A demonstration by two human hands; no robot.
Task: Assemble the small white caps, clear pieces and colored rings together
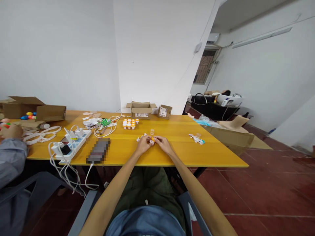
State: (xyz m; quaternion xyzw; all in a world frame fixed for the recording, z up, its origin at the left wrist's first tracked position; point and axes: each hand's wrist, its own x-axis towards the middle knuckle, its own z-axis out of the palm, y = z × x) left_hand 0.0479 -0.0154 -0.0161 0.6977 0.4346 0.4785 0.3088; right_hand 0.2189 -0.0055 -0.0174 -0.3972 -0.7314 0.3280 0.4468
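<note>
You are seated in a bare, makeshift workroom, part office, part small assembly space: plain white walls (61, 49), red tiled floor (258, 190), one long yellow table (177, 157). On it: open cardboard boxes (141, 109), a white power strip (73, 142) with tangled chargers, a cluster of small orange-capped pots (129, 123). A wall air conditioner (213, 37) and barred window (203, 65) at the rear; a co-worker's sleeve (11, 157) at your left
</note>
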